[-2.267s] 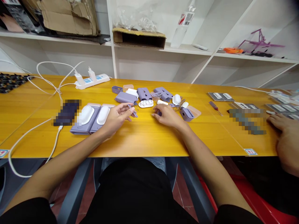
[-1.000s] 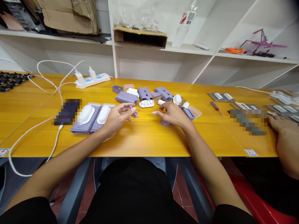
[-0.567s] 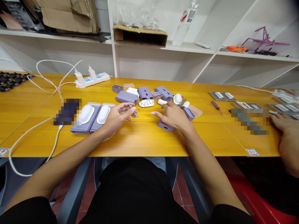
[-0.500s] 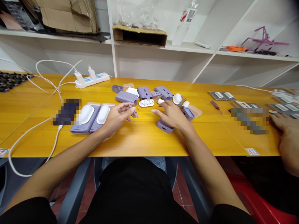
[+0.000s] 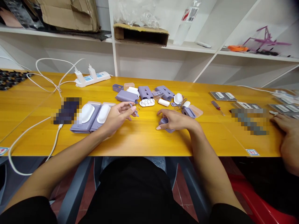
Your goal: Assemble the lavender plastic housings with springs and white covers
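My left hand (image 5: 119, 115) pinches a small thin purple plastic piece (image 5: 134, 110) between thumb and fingers, just above the table. My right hand (image 5: 174, 119) arches over a small purple plastic housing (image 5: 164, 120), its thumb and forefinger apart on either side. The hand hides much of that housing, and contact is unclear. Past my hands lie purple shells (image 5: 145, 92), a white oval cover with wire springs (image 5: 147, 102), a white cylinder (image 5: 163, 102) and a white domed part (image 5: 177, 98). Another purple housing (image 5: 188, 112) sits right of my right hand.
Two purple units with white domes (image 5: 103, 114) stand beside my left wrist, near a blurred dark phone (image 5: 67, 110) on a cable. A power strip (image 5: 93, 80) lies behind. Right are a screwdriver (image 5: 217, 108) and another person's hand (image 5: 286, 124).
My right hand has drawn back from near the white cylinder and curved over the small purple housing. The cylinder now shows fully. My left hand keeps its purple piece nearly still.
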Action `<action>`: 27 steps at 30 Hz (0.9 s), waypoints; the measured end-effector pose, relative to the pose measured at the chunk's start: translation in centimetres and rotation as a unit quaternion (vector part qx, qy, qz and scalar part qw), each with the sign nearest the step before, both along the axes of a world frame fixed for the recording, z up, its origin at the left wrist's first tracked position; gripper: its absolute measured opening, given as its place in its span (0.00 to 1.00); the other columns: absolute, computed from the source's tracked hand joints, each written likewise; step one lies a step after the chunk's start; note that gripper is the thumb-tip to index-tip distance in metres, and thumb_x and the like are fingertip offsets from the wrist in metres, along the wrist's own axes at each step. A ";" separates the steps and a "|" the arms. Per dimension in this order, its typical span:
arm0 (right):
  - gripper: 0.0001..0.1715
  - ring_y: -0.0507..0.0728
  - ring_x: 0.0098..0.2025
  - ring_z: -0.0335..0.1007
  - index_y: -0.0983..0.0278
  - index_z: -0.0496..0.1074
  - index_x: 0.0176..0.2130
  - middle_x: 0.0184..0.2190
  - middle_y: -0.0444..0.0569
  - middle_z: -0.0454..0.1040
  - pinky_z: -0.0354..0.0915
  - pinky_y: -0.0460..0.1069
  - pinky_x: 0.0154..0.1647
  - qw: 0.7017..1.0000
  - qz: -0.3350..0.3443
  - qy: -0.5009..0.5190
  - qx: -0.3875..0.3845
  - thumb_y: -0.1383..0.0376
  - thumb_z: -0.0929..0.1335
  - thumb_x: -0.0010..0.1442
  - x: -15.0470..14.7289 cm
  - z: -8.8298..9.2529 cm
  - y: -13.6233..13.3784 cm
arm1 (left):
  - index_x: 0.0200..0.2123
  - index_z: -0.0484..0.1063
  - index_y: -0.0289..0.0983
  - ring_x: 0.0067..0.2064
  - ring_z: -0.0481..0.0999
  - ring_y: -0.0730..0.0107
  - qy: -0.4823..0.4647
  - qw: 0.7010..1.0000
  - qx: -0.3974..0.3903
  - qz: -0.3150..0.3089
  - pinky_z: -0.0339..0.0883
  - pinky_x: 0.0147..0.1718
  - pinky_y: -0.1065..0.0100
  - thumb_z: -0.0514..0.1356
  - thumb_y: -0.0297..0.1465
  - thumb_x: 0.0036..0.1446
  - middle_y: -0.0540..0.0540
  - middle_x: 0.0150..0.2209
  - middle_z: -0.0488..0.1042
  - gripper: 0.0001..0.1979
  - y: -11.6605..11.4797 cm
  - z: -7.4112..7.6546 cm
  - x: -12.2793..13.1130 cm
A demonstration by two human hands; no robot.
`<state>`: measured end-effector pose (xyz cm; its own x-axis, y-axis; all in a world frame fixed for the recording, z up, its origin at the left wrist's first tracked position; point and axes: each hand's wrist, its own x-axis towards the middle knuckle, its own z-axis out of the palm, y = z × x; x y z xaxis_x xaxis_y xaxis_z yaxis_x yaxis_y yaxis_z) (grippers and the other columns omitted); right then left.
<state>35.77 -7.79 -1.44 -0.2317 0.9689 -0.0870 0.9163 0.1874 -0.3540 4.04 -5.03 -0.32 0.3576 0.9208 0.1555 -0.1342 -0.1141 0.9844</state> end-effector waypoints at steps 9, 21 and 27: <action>0.31 0.64 0.47 0.79 0.60 0.77 0.50 0.49 0.56 0.83 0.76 0.58 0.47 0.926 -0.125 0.336 0.113 0.43 0.79 0.58 -0.2 -0.5 1.6 | 0.51 0.82 0.35 0.40 0.85 0.62 0.003 1.000 0.004 -0.001 0.74 0.34 0.66 0.77 0.43 0.55 0.41 0.39 0.85 0.26 0.0 0.0 0.0; 0.17 0.69 0.48 0.82 0.57 0.71 0.45 0.41 0.58 0.84 0.80 0.63 0.41 0.757 -0.186 0.621 -0.085 0.47 0.66 0.72 -1.4 -0.4 2.4 | 0.55 0.80 0.35 0.41 0.85 0.60 0.035 0.999 0.041 -0.006 0.74 0.36 0.64 0.75 0.44 0.59 0.42 0.38 0.85 0.26 -0.1 -0.2 0.1; 0.16 0.66 0.44 0.83 0.61 0.78 0.43 0.46 0.60 0.87 0.75 0.55 0.31 0.710 -0.185 0.677 -0.057 0.53 0.68 0.68 -1.7 0.2 2.1 | 0.57 0.80 0.35 0.41 0.84 0.62 0.045 0.997 0.056 0.003 0.74 0.36 0.65 0.74 0.44 0.60 0.42 0.40 0.84 0.27 -0.2 -0.5 0.1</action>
